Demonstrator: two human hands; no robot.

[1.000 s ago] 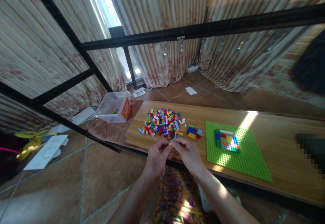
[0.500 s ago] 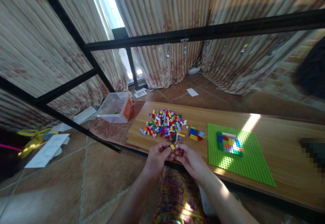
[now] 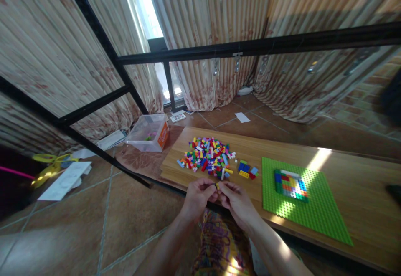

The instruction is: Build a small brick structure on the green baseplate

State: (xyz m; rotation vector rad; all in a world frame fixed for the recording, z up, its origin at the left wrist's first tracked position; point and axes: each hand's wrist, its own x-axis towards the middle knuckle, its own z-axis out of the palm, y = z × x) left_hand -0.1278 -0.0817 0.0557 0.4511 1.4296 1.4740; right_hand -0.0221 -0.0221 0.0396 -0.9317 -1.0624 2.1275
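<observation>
My left hand (image 3: pixel 198 196) and my right hand (image 3: pixel 234 201) meet at the front edge of the wooden board. Between their fingertips is a small yellow toy brick (image 3: pixel 217 186), with a dark part beside it on the left; both hands pinch it. Just beyond lies a heap of mixed loose bricks (image 3: pixel 209 155). Right of the heap sits a small group of blue, yellow and red bricks (image 3: pixel 244 175). Farther right is a green baseplate (image 3: pixel 326 213), bearing a low multicoloured brick build (image 3: pixel 290 185).
A clear plastic box (image 3: pixel 142 142) with an orange label stands left of the wooden board (image 3: pixel 175 175). A black metal frame (image 3: pixel 200 54) crosses in front of the curtains. White papers (image 3: pixel 64 180) and yellow straps lie on the tiled floor to the left.
The view has shifted, so the scene sits slightly farther right and lower. Both hands remain together; a white piece that showed at the right fingertips no longer shows.
</observation>
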